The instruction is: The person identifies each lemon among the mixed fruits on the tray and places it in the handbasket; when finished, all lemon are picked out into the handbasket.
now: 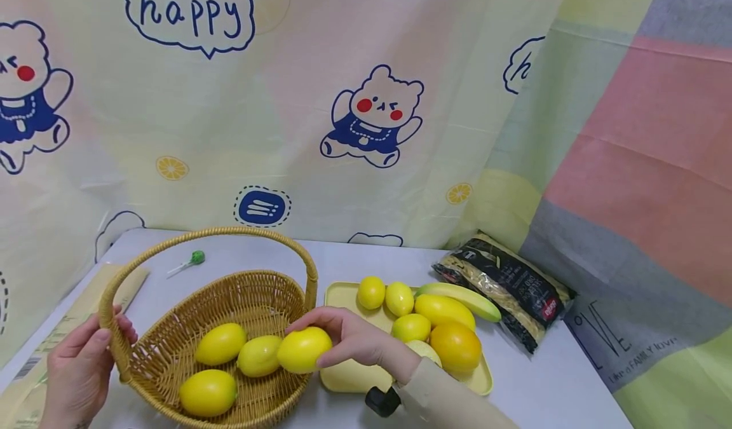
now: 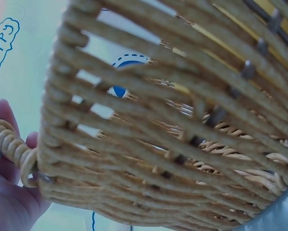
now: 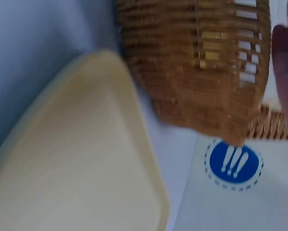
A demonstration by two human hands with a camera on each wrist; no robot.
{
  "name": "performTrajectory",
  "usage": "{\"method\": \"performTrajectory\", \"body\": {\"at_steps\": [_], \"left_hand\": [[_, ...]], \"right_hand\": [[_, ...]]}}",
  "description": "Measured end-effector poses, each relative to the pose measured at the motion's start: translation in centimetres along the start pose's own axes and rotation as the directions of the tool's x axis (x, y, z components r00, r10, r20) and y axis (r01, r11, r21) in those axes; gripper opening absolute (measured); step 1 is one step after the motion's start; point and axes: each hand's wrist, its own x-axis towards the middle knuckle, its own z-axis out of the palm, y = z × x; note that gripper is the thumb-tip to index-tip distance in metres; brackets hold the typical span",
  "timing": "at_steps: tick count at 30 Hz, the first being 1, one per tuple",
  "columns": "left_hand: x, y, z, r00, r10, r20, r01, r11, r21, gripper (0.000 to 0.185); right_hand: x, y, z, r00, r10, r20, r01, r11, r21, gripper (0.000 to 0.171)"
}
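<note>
- The counter (image 1: 354, 264) is backed by a cartoon-bear curtain (image 1: 366, 98).
- A wicker basket (image 1: 171, 346) is steadied at its handle base by the left hand (image 1: 77, 368), fingers curled round the weave.
- A yellow tray (image 1: 340, 295), just right of the basket, is loaded with lemons and other yellow fruit.
- A lemon (image 1: 304, 349) is gripped by the right hand (image 1: 357, 340) over the basket's right rim, beside three lemons lying inside.

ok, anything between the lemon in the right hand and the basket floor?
Nothing visible blocks it. The right hand holds the lemon just over the basket rim, clear of the handle. Three lemons already lie inside, one close beside it; bare wicker remains farther back.
</note>
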Motion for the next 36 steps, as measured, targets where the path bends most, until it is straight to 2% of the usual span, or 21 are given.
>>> {"method": "performTrajectory", "body": {"at_steps": [4,7,13,19,22,25,26,28,30,32,34,36], "left_hand": [[-0.1,-0.1,0.0,1.0,-0.011,-0.01,0.012,1.0,0.016,0.034],[-0.1,-0.1,0.1,0.999,-0.015,-0.031,0.017,0.998,0.06,0.034],[-0.1,-0.2,0.0,1.0,0.003,-0.008,-0.002,0.999,0.045,0.033],[0.0,0.0,0.2,0.998,-0.003,-0.06,0.01,0.994,0.113,0.031],[0.0,0.0,0.2,0.998,-0.007,-0.064,0.014,0.993,0.118,0.031],[0.0,0.0,0.2,0.998,-0.004,-0.058,0.01,0.993,0.114,0.031],[0.0,0.0,0.2,0.998,-0.001,-0.056,0.007,0.994,0.107,0.031],[0.0,-0.1,0.1,0.999,0.003,-0.05,0.001,0.995,0.096,0.031],[0.0,-0.1,0.0,0.999,0.009,-0.041,-0.006,0.997,0.071,0.031],[0.0,-0.2,-0.1,0.999,0.011,-0.031,-0.01,0.998,0.057,0.031],[0.0,-0.2,-0.1,1.0,0.015,-0.02,-0.014,0.999,0.044,0.031],[0.0,-0.2,-0.2,1.0,0.017,-0.015,-0.017,0.999,0.041,0.031]], "right_hand": [[1.0,0.1,1.0,0.999,0.036,-0.017,-0.037,0.999,-0.028,0.055],[1.2,0.2,1.3,1.0,0.024,-0.019,-0.024,1.0,-0.001,0.058],[0.3,0.1,1.2,0.997,-0.069,-0.039,0.072,0.994,0.084,0.061],[-1.6,-0.4,0.1,0.985,-0.16,-0.068,0.166,0.981,0.098,0.054],[-2.7,-0.7,-0.7,0.971,-0.208,-0.116,0.218,0.972,0.082,0.05],[-3.4,-1.2,-1.5,0.941,-0.223,-0.256,0.242,0.969,0.046,0.049],[-3.5,-1.4,-1.7,0.921,-0.215,-0.324,0.236,0.971,0.028,0.049],[-3.4,-1.6,-2.0,0.859,-0.188,-0.477,0.209,0.978,-0.01,0.054],[-3.0,-1.8,-2.1,0.767,-0.154,-0.623,0.177,0.984,-0.025,0.06],[-2.5,-1.8,-2.2,0.665,-0.122,-0.737,0.139,0.99,-0.039,0.066],[-1.8,-1.5,-2.3,0.563,-0.103,-0.82,0.115,0.992,-0.046,0.07],[-1.2,-1.1,-2.6,0.477,-0.091,-0.874,0.091,0.994,-0.054,0.071]]}}
